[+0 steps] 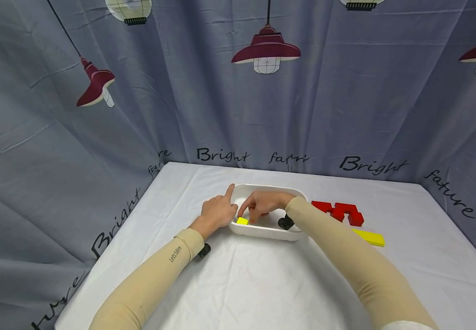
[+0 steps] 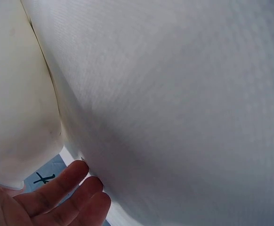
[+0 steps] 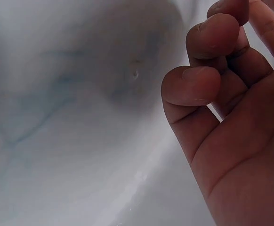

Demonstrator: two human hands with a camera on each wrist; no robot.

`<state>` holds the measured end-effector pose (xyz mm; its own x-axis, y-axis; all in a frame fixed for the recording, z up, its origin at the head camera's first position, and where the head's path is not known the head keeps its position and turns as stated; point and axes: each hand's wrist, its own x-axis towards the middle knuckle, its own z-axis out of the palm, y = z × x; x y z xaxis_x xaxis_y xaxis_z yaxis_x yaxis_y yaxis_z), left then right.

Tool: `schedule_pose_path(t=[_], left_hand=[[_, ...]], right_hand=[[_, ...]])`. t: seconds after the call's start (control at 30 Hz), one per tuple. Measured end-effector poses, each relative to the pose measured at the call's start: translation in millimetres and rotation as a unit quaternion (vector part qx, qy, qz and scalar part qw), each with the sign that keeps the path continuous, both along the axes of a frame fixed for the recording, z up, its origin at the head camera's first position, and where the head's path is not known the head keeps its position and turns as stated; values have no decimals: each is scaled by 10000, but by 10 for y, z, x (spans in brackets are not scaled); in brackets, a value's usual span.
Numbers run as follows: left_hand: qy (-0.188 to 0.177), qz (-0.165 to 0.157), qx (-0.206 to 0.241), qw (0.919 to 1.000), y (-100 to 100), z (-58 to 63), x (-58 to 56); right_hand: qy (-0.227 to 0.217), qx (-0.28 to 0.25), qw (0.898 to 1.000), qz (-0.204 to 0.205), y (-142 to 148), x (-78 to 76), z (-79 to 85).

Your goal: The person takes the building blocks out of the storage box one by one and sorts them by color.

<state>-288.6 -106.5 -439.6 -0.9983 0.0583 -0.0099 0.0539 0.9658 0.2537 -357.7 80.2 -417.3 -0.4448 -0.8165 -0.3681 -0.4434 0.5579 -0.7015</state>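
A white oblong tub (image 1: 264,233) stands on the table. At its left end is my left hand (image 1: 218,210), its index finger along the rim and its thumb over the edge; the left wrist view has the loosely bent other fingers (image 2: 73,195) beside the tub's outer wall (image 2: 21,94). Inside the tub reaches my right hand (image 1: 264,202), pinching a small yellow block (image 1: 242,221) between thumb and index finger near the left end. Its other fingers (image 3: 212,37) are curled in the right wrist view, where the block is out of sight.
Right of the tub lie red blocks (image 1: 322,206), a red arch-like group (image 1: 346,213) and a long yellow block (image 1: 369,237), partly behind the right forearm. Black wrist cameras (image 1: 286,222) hang under both wrists. A grey printed curtain (image 1: 205,114) borders the white-covered table (image 1: 238,284).
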Motion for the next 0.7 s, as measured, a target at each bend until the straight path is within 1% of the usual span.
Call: schedule_pose_path(t=[0.3,0.53,0.7], left_hand=[[15,4,-2,10000,4,-15,1],[27,2,1,10000,10,-14,6],[35,16,-29,10000,11,-4,10]], right_hand=[[-182,-58,9998,2,-38,12,9],[-142,-23,9999,-55,-39,23,16],[-21,12,10000,-92,-26,28,33]])
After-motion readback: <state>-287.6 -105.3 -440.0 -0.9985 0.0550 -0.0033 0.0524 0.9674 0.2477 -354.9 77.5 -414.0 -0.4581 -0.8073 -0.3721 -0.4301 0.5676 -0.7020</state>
